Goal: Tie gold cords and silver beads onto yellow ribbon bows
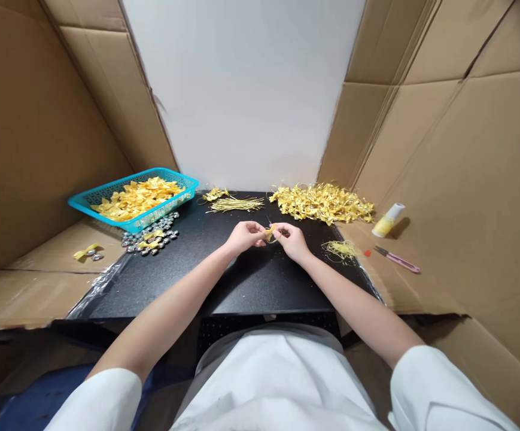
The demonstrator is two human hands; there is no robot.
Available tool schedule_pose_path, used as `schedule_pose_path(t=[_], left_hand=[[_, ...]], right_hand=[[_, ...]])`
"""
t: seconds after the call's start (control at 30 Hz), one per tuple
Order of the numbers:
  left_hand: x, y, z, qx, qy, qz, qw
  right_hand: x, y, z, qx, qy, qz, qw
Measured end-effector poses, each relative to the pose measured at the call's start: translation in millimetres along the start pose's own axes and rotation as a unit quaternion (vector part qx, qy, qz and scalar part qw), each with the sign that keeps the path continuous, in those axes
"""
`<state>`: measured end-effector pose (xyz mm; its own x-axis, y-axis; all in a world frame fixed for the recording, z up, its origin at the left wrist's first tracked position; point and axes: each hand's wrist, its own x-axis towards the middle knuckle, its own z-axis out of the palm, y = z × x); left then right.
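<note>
A small yellow ribbon bow [270, 232] is held between both hands above the middle of the black table [251, 287]. My left hand [246, 235] pinches its left side, fingers closed. From the right, my right hand [292, 239] grips the bow with closed fingertips, and a thin yellow cord loops beside them. Behind the hands lies a bundle of straight gold cords [237, 205]. A large heap of yellow bows with cords [322, 202] sits at the back right.
A blue basket [127, 224] of yellow bows stands at the back left, with silver beads [152, 239] before it. On the right are cord scraps [341, 249], a thread spool [388, 220] and pink-handled snips [402, 261]. Cardboard walls [466, 167] flank the table.
</note>
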<state>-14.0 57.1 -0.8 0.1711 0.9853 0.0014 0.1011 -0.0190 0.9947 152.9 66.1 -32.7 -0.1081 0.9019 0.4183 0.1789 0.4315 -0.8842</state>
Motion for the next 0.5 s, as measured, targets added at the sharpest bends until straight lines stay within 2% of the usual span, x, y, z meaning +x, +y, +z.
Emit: schedule_pose_path(t=[0.23,0.37,0.5], left_hand=[[-3.5,0.1,6.0,-0.051,-0.008,0.036,0.998],[-4.2,-2.1,10.2,-0.060,0.004,0.065,0.996],[-3.8,-3.5,11.2,-0.064,0.025,0.085,0.994]], right_hand=[[-4.2,-2.4,2.3,-0.015,0.061,-0.005,0.998],[-6.1,-7.0,2.4,-0.022,0.070,-0.009,0.997],[-7.4,-15.4,-0.6,-0.084,0.090,-0.094,0.988]])
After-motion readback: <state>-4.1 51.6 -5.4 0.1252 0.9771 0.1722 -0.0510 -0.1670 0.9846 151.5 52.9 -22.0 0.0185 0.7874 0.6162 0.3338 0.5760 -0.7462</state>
